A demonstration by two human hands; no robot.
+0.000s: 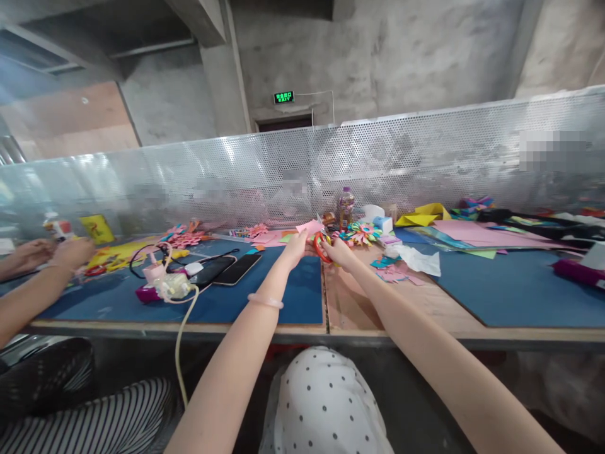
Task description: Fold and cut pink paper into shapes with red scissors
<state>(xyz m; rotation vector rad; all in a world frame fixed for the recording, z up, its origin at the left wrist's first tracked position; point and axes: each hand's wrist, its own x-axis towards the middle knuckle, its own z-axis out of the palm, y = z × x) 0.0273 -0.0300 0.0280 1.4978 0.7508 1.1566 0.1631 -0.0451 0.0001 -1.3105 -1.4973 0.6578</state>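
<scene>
My left hand [297,247] is closed on a piece of pink paper [309,226], held up above the blue mat. Close beside it, my right hand [339,252] grips a pair of scissors by the red handles [322,247]. The scissors' blades [320,219] point away from me near the paper; whether they touch it I cannot tell. Just beyond my hands sits a multicoloured paper flower [363,233]. Small pink and blue paper scraps [397,274] lie to the right of my right hand.
A bottle with a purple cap [346,205] stands behind my hands. A black phone [237,269] and a power strip with plugs [163,284] lie left. Crumpled white tissue [420,259] and pink sheets [486,233] lie right. A co-worker's hands [70,253] are at far left. A perforated metal panel [401,151] borders the table.
</scene>
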